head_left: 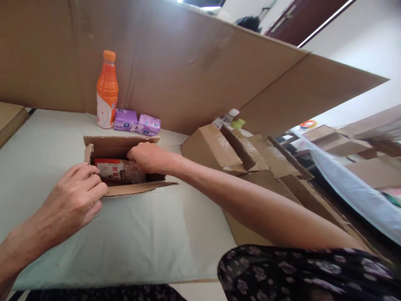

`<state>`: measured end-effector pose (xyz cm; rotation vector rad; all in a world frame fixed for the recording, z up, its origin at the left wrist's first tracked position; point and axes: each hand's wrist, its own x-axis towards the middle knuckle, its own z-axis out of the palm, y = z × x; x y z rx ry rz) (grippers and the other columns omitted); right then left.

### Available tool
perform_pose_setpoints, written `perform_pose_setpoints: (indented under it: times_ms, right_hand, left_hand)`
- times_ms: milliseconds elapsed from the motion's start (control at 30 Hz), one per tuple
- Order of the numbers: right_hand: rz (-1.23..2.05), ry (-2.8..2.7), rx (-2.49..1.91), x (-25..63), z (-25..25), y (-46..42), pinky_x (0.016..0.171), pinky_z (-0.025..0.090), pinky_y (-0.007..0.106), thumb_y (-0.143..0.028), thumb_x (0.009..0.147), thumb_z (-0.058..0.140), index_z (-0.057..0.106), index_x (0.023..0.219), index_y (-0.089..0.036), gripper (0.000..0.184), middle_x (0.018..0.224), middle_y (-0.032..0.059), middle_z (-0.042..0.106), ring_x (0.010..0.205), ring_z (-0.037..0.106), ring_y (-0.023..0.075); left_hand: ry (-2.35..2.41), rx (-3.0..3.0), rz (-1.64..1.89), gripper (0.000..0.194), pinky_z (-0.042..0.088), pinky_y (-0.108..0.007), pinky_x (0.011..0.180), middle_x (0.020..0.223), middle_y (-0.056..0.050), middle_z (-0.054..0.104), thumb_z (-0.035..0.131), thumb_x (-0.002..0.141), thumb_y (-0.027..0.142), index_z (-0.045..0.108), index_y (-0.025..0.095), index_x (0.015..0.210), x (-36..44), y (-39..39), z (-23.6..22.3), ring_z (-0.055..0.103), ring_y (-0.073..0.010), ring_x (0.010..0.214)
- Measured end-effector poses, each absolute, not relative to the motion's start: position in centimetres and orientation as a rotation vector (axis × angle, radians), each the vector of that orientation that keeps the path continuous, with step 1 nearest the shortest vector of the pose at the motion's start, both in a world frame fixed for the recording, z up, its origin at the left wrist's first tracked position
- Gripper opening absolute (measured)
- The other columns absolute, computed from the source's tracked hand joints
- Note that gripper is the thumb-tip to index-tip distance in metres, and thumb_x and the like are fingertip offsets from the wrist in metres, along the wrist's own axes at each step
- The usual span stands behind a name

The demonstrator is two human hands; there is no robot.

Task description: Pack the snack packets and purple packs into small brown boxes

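Observation:
A small open cardboard box stands on the pale cloth with its flaps up. Inside it lies a red and white food packet with a clear plastic part at its right end. My left hand is closed on the box's front left corner, fingers bent over the flap. Reaching into the box's right side, my right hand is curled into a closed shape right beside the clear end of the packet. Its fingertips are hidden, so what it holds does not show.
Behind the box stand an orange drink bottle and two purple tissue packs. Several cardboard boxes crowd the right side, with a clear bottle behind them. A tall cardboard wall closes off the back.

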<state>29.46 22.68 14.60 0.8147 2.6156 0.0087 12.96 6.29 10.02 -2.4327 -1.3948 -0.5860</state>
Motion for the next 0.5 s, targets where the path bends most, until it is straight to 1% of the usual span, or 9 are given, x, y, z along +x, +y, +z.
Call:
perform_pose_setpoints:
  times_ms: [100,133,167,233,300,333,367,433,500]
  right_hand:
    - [0.012,2.542,0.827,29.7,14.9,22.5,0.078,0.052,0.033,-0.014,0.093,0.058,0.076,0.109,-0.011,0.024,0.107,0.0186,0.077,0.102,0.073,0.0287]
    - [0.015,2.558,0.823,30.0,15.3,22.2,0.079,0.052,0.034,-0.017,0.093,0.062,0.076,0.111,-0.011,0.024,0.109,0.0186,0.076,0.103,0.072,0.0296]
    - [0.019,2.599,0.828,30.6,15.7,22.0,0.081,0.052,0.035,-0.020,0.092,0.065,0.075,0.113,-0.012,0.024,0.111,0.0180,0.076,0.105,0.072,0.0303]
    - [0.016,2.762,0.901,32.6,16.7,21.4,0.082,0.052,0.037,-0.027,0.094,0.065,0.073,0.114,-0.013,0.026,0.112,0.0153,0.076,0.105,0.071,0.0305]
    - [-0.034,2.990,1.068,35.5,17.0,20.9,0.085,0.052,0.038,-0.035,0.098,0.060,0.073,0.112,-0.016,0.027,0.111,0.0123,0.076,0.102,0.071,0.0288]
    - [-0.092,3.089,1.162,37.0,16.8,20.9,0.087,0.052,0.040,-0.039,0.099,0.057,0.072,0.114,-0.016,0.031,0.113,0.0119,0.076,0.102,0.071,0.0281]
    - [-0.178,3.161,1.231,38.5,16.3,20.8,0.090,0.052,0.042,-0.045,0.100,0.055,0.071,0.118,-0.016,0.038,0.116,0.0125,0.075,0.103,0.070,0.0279]
    - [-0.416,3.223,1.204,40.6,14.5,20.8,0.094,0.053,0.044,-0.057,0.100,0.051,0.066,0.128,-0.015,0.053,0.124,0.0145,0.072,0.108,0.069,0.0283]
    - [-0.617,3.213,1.043,41.4,12.4,20.5,0.098,0.052,0.045,-0.064,0.098,0.047,0.060,0.137,-0.014,0.064,0.130,0.0155,0.069,0.116,0.065,0.0291]
  left_hand:
    - [-1.367,-2.441,-0.594,0.021,0.053,-0.046,0.091,0.078,-0.005,0.064,0.045,0.089,0.010,0.061,0.019,0.079,12.9,6.6,10.4,0.061,-0.0283,0.100]
    - [-1.368,-2.438,-0.602,0.020,0.054,-0.047,0.090,0.081,-0.006,0.065,0.046,0.090,0.010,0.062,0.019,0.081,12.9,6.7,10.4,0.062,-0.0287,0.101]
    - [-1.377,-2.428,-0.622,0.018,0.055,-0.048,0.092,0.090,-0.007,0.067,0.047,0.090,0.010,0.063,0.018,0.084,12.8,6.6,10.4,0.063,-0.0297,0.106]
    - [-1.406,-2.369,-0.723,0.014,0.053,-0.051,0.102,0.124,-0.013,0.064,0.053,0.089,0.010,0.065,0.018,0.094,12.5,6.2,10.1,0.058,-0.0333,0.124]
    - [-1.488,-2.260,-0.884,0.024,0.047,-0.053,0.112,0.154,-0.014,0.043,0.060,0.088,0.011,0.064,0.019,0.110,12.3,5.6,9.4,0.046,-0.0363,0.141]
    - [-1.548,-2.210,-0.960,0.033,0.045,-0.054,0.115,0.159,-0.014,0.036,0.063,0.089,0.013,0.061,0.021,0.121,12.2,5.2,8.9,0.043,-0.0362,0.144]
    - [-1.617,-2.171,-1.021,0.044,0.045,-0.053,0.115,0.160,-0.014,0.035,0.066,0.090,0.017,0.055,0.022,0.132,12.2,4.9,8.3,0.044,-0.0353,0.143]
    - [-1.758,-2.129,-1.091,0.060,0.049,-0.051,0.111,0.153,-0.016,0.046,0.067,0.092,0.028,0.042,0.021,0.147,12.1,4.7,7.3,0.052,-0.0327,0.136]
    - [-1.847,-2.105,-1.109,0.063,0.054,-0.048,0.104,0.139,-0.014,0.059,0.062,0.096,0.035,0.036,0.020,0.151,12.1,5.0,6.4,0.060,-0.0300,0.126]
